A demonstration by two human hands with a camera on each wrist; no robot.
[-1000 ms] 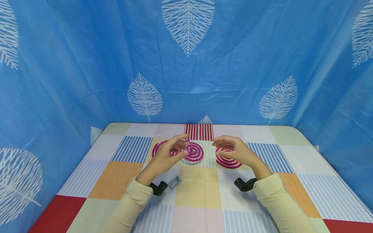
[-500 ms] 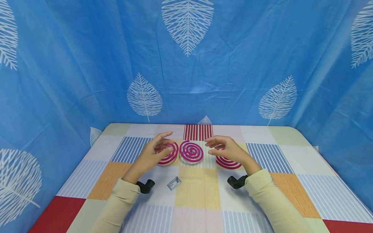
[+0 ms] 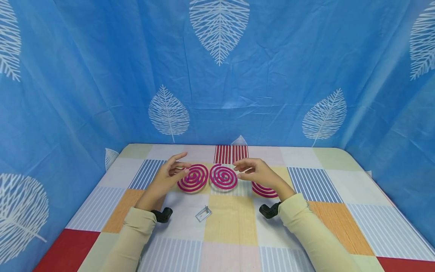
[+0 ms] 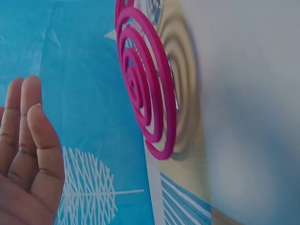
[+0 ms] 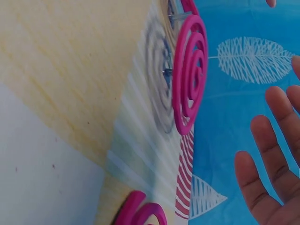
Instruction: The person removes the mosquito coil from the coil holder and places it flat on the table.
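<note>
Holds the left hand (image 3: 166,175) raised and open, fingers apart and gently bent, thumb clear of them, gripping nothing. In the head view, covers with it the left edge of the leftmost magenta spiral coil (image 3: 192,177); in the left wrist view, leaves a plain gap between fingers and coil. Holds the right hand (image 3: 259,172) likewise raised and open, fingers loosely bent, thumb apart, with nothing in its grasp. Points those fingertips toward the middle magenta spiral coil (image 3: 223,176), near its right edge but, in the right wrist view, apart from it.

Across the far part of the patchwork cloth (image 3: 231,226) of plain and striped squares, 3 coils in all: leftmost and middle just beside each other, both raised with shadows beneath, and, farther right, a third magenta spiral coil (image 3: 264,192), low on the cloth and partly hidden by the right hand. Under the middle coil, a bit of shiny metal (image 5: 167,72). Nearer, between the forearms, a small grey rectangular metal frame (image 3: 205,217) with a short upright prong.

Wears cream sleeves (image 3: 130,236) and, at each wrist, 1 black device (image 3: 164,215). Behind and at both sides, a blue curtain (image 3: 102,56) with white leaf prints.
</note>
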